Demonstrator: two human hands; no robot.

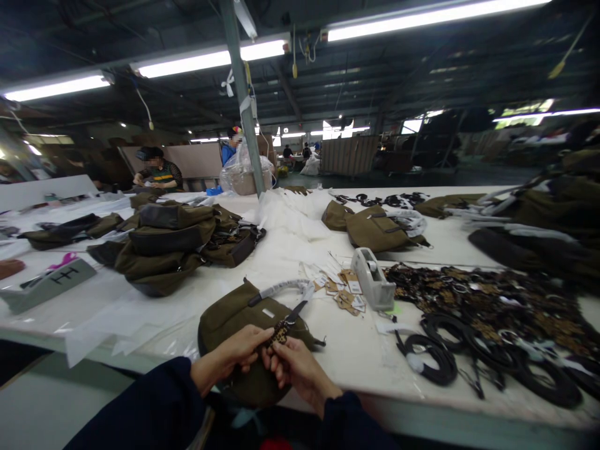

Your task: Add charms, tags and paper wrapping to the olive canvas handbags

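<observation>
An olive-green handbag lies at the table's front edge, its handle wrapped in clear plastic. Over the bag, my left hand and my right hand come together, fingers closed on a leopard-print charm. A dark strap runs from the charm up towards the handle. My fingers cover the charm's lower part, so how it is fastened cannot be made out. Several cardboard tags with white labels lie just beyond the bag.
A grey tape dispenser stands right of the tags. Further right are a heap of leopard-print charms and coiled dark straps. Stacked olive bags sit at left, near a green box. A metal post rises behind; a person sits beyond.
</observation>
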